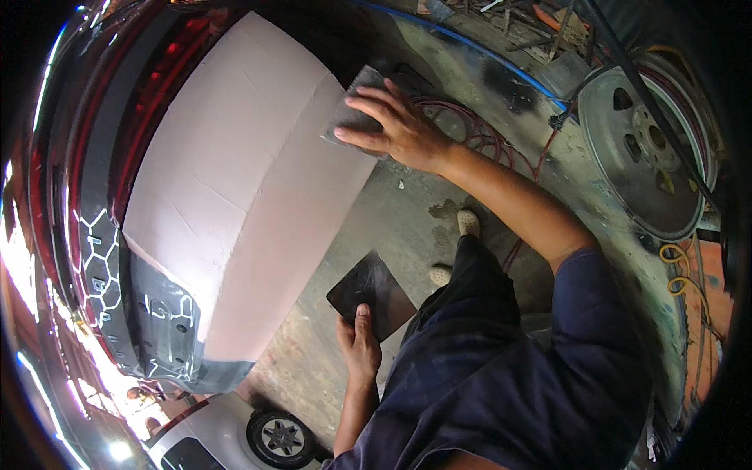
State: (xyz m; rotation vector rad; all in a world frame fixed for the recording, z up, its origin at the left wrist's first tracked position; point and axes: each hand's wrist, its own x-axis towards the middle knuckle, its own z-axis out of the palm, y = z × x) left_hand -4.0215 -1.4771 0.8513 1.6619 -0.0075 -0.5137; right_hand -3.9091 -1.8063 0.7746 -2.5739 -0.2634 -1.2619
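My right hand [415, 135] reaches to the far edge of a car body panel [247, 157] coated in pale pinkish filler. Its fingers are spread over a thin, dark grey rectangular sheet [356, 110], holding it against the panel's upper right corner. Lower down, my left hand [360, 345] grips a thin, dark square plate [374, 286] by one corner, thumb on top. This plate is held apart from the panel, over the floor. Whether either is a filler spreader or an abrasive sheet, I cannot tell.
Red tail lights [168, 63] border the panel on the left. A wheel rim [646, 149] leans at the right by a blue hose [478, 51]. Red hose [462, 117] lies coiled on the concrete floor [309, 337]. A white car [207, 435] stands at the lower left.
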